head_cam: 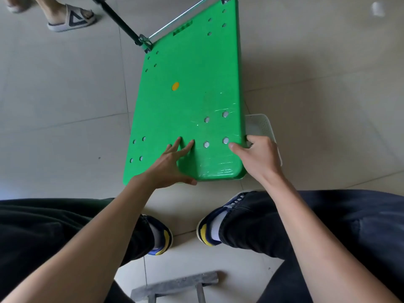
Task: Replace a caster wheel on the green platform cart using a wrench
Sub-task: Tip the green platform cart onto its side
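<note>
A flat green plastic platform cart (185, 95) lies deck-up on pale grey floor tiles (65, 95), its folded metal handle (175, 18) at the far end. The glossy deck carries a small yellow round sticker (175, 86) and four clusters of bolt holes — the near-right cluster shows four silvery bolt heads (225, 140), and clear film wrinkles over that corner. The person's left hand (172, 165) rests on the near edge, fingers straight and spread on the deck, thumb along the rim. The right hand (258, 156) grips the right edge, thumb on top and fingers curled over the side. A white perforated plastic basket (262, 125) sits just beside the cart's right edge. A sandalled foot (72, 18) stands at far left.
</note>
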`<state>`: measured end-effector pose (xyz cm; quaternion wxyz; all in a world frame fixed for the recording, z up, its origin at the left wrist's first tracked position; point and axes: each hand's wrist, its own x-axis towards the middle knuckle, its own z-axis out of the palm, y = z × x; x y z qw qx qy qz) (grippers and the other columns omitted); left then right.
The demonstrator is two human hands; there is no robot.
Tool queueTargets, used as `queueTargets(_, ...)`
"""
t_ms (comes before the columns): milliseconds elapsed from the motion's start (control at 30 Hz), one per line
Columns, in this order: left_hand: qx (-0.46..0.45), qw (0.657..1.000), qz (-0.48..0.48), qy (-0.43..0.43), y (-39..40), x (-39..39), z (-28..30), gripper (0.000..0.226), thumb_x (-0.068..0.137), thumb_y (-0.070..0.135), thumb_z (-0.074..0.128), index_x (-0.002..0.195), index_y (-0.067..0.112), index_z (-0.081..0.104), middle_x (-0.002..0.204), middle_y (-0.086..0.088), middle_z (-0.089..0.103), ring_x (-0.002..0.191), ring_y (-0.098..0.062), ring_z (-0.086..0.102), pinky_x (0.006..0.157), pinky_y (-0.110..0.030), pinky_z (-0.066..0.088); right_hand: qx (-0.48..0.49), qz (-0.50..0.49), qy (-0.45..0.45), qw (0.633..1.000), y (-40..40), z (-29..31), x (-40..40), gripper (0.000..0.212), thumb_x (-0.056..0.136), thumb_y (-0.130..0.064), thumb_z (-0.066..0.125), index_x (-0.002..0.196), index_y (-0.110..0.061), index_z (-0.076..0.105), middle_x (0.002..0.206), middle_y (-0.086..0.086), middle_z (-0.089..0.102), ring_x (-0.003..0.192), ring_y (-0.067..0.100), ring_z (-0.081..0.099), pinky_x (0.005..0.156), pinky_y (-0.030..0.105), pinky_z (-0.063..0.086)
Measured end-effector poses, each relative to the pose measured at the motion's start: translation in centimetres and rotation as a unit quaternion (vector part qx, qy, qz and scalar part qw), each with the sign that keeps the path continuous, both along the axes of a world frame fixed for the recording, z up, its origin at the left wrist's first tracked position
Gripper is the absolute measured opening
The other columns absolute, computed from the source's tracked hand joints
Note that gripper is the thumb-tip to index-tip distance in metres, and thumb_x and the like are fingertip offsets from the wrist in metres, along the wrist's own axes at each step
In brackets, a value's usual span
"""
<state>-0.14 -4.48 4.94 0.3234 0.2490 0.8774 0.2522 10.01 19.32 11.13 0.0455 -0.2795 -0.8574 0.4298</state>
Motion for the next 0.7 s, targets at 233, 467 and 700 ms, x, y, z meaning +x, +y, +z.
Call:
queueTargets(233,0.001,0.999,0.014,0.033,-0.2,0.5,2.5,0.135,0.064,0.048,0.094,0.153,0.061,-0.007,0.171,-0.004,-0.002,0.15,-0.037,0.029,0.118,-0.048,0.03,-0.001,0.03,0.058,0.998,-2.4,2.7,-1.5,0.019,0.087,-0.04,0.076,0.087,-0.021,0.073,0.059,-0.015,0.064,0.046,-0.002,0.055,0.04,0.012,0.031)
queueTargets(467,0.078,0.993,0.054,0.065,-0.4,1.3,3.3,0.129,0.075,0.027,0.088,0.151,0.064,-0.009,0.169,-0.009,0.017,0.152,-0.034,0.028,0.116,-0.045,0.04,-0.017,0.034,0.13,0.991,-5.6,3.9,-4.1,0.023,0.083,-0.041,0.067,0.099,-0.025,0.071,0.083,-0.013,0.076,0.069,0.008,0.071,0.059,0.038,0.059)
queueTargets(700,0.113,0.985,0.11,0.065,-1.0,1.8,4.9,0.12,0.079,0.015,0.085,0.162,0.04,0.001,0.163,0.0,0.034,0.148,-0.027,0.032,0.12,-0.039,0.025,-0.001,0.051,0.162,0.985,-7.7,5.4,-5.9,0.027,0.083,-0.037,0.066,0.103,-0.02,0.073,0.092,-0.01,0.077,0.075,0.008,0.072,0.062,0.034,0.061)
